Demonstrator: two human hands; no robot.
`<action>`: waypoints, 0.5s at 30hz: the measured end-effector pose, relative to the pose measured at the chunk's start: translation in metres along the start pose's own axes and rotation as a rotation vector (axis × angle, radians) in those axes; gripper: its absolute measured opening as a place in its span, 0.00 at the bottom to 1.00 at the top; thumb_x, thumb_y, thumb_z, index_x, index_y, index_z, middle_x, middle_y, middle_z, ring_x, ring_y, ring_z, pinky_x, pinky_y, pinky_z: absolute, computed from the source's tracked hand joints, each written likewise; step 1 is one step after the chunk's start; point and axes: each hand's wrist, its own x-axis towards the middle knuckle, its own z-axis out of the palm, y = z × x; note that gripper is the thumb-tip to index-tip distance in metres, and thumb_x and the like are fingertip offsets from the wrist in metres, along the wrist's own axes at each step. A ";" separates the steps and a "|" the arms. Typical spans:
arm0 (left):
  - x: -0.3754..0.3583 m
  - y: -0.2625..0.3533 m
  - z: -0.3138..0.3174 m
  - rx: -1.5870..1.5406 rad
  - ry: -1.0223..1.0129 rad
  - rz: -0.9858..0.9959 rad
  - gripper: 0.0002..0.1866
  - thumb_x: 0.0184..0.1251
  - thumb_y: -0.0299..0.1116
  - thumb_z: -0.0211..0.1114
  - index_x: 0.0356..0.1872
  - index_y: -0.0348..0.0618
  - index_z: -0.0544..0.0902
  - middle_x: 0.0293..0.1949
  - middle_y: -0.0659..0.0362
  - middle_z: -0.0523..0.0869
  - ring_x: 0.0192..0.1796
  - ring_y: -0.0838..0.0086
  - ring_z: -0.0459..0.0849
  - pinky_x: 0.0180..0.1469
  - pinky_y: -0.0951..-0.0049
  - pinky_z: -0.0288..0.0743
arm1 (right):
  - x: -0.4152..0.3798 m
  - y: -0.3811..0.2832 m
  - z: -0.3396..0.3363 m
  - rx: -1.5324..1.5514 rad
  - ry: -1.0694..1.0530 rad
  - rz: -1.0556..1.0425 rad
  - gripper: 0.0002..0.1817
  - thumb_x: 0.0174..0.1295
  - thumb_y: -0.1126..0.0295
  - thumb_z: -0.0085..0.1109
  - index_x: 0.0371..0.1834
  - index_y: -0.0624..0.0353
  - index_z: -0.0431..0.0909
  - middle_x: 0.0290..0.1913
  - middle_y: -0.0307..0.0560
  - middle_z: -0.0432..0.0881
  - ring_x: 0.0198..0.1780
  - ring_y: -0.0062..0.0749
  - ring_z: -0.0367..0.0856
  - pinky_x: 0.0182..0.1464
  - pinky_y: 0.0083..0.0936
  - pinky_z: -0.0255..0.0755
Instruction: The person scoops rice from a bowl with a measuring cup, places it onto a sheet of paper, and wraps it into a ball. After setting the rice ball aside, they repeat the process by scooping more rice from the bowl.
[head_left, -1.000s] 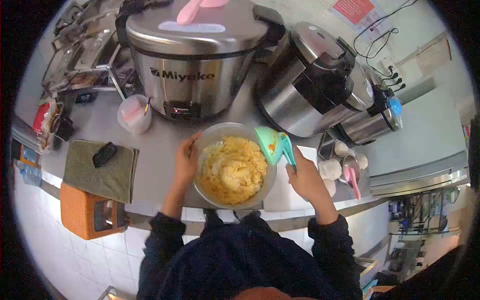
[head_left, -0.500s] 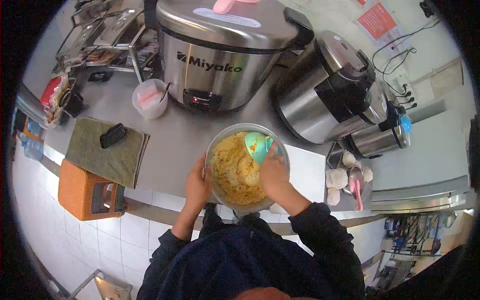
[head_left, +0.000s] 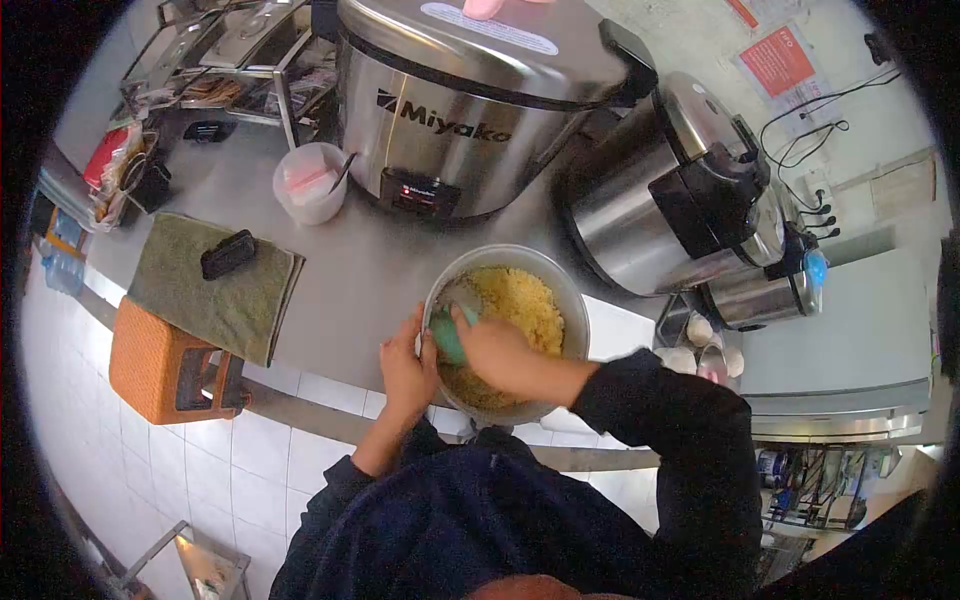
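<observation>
A round metal bowl [head_left: 577, 300] holds yellow rice [head_left: 525, 305] at the front of the steel counter. My left hand [head_left: 408, 365] grips the bowl's left rim, thumb near the inside. Inside the bowl, my right hand [head_left: 495, 355] is closed on a green scoop [head_left: 449, 335], which is pressed into the rice at the left side. The scoop's handle is mostly covered by my fingers. Rice is heaped at the upper right of the bowl, and the metal shows at the upper left.
Behind the bowl stand a large rice cooker [head_left: 440, 130] and a second cooker [head_left: 640, 210]. A white tub [head_left: 311, 190], a green towel [head_left: 190, 290] and a black object [head_left: 228, 255] are on the left. A white board [head_left: 620, 330] lies right of the bowl.
My right hand has moved the scoop from the bowl's upper right to its left side. The rice is now heaped toward the right. My left hand still holds the rim.
</observation>
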 end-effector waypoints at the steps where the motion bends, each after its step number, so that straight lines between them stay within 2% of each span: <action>1: 0.000 -0.001 0.001 0.004 0.014 0.013 0.20 0.57 0.28 0.52 0.53 0.43 0.70 0.38 0.51 0.79 0.39 0.59 0.76 0.45 0.64 0.63 | -0.015 -0.006 -0.003 -0.007 0.005 -0.023 0.32 0.52 0.74 0.43 0.64 0.57 0.48 0.34 0.63 0.73 0.28 0.49 0.77 0.27 0.38 0.72; 6: -0.002 0.001 0.001 0.054 0.047 0.020 0.19 0.59 0.30 0.52 0.53 0.44 0.71 0.39 0.51 0.79 0.41 0.62 0.76 0.49 0.65 0.60 | -0.082 0.001 -0.014 -0.054 0.019 -0.165 0.39 0.51 0.77 0.44 0.67 0.41 0.41 0.37 0.59 0.69 0.25 0.47 0.77 0.26 0.36 0.73; 9: -0.003 0.001 0.000 0.035 0.031 0.013 0.19 0.59 0.31 0.52 0.54 0.44 0.70 0.41 0.51 0.79 0.42 0.61 0.76 0.49 0.65 0.60 | -0.108 0.009 -0.029 0.035 -0.018 -0.054 0.38 0.50 0.77 0.44 0.66 0.41 0.46 0.36 0.57 0.69 0.25 0.47 0.76 0.26 0.38 0.73; 12: 0.000 -0.001 0.001 -0.035 0.029 -0.001 0.20 0.59 0.31 0.51 0.54 0.43 0.70 0.41 0.51 0.79 0.42 0.61 0.76 0.50 0.65 0.59 | -0.124 0.019 -0.026 0.125 0.042 0.062 0.38 0.49 0.78 0.44 0.66 0.44 0.45 0.36 0.58 0.69 0.27 0.50 0.76 0.28 0.39 0.73; 15: -0.004 -0.006 0.004 -0.019 0.020 0.005 0.20 0.59 0.30 0.51 0.54 0.43 0.70 0.41 0.51 0.78 0.43 0.62 0.76 0.51 0.65 0.59 | -0.109 0.030 0.008 0.089 -0.038 0.080 0.37 0.49 0.78 0.44 0.66 0.48 0.45 0.37 0.59 0.69 0.30 0.51 0.76 0.31 0.38 0.73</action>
